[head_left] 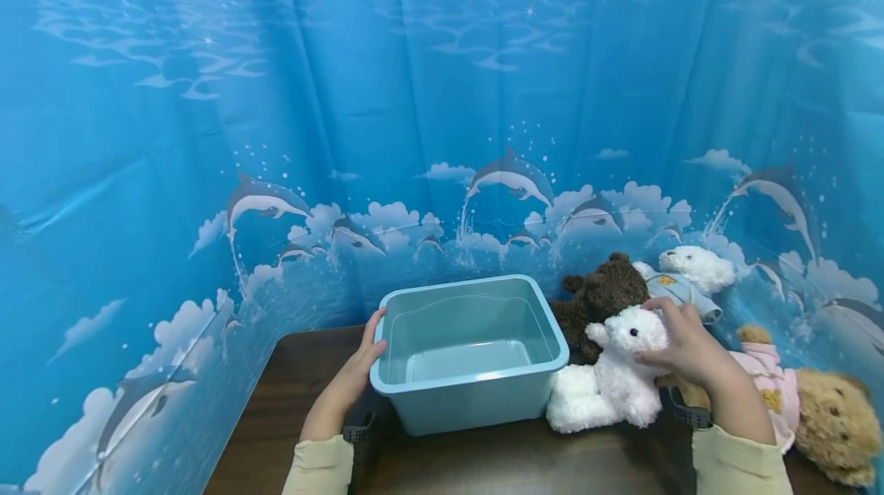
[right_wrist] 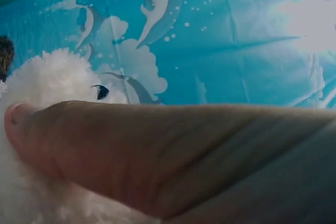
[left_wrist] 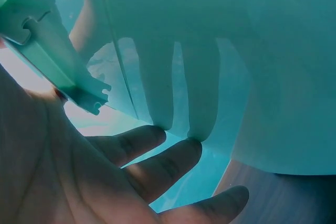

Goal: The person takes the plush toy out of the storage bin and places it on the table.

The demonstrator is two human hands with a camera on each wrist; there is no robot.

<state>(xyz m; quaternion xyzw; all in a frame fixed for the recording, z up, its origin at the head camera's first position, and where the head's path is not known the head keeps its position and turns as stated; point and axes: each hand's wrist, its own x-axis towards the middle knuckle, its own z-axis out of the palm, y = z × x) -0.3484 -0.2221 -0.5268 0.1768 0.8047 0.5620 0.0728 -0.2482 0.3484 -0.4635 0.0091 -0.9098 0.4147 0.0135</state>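
Note:
A light blue plastic bin [head_left: 470, 403] stands empty on the dark wooden table [head_left: 290, 387]. My left hand [head_left: 355, 376] lies against its left wall, fingers [left_wrist: 157, 166] straight on the plastic bin wall [left_wrist: 262, 51], with the thumb up by the rim. To the right of the bin lies a white plush bear [head_left: 608, 391]. My right hand [head_left: 680, 345] grips its head from above. The right wrist view shows the thumb [right_wrist: 105, 145] pressed into the bear's white fur [right_wrist: 47, 77] beside one black eye.
Behind the white bear sit a dark brown plush bear [head_left: 601, 295] and a white bear in a blue shirt [head_left: 694, 268]. A tan bear in pink [head_left: 829, 418] lies at the right edge. A blue dolphin-print curtain [head_left: 442, 96] encloses the table.

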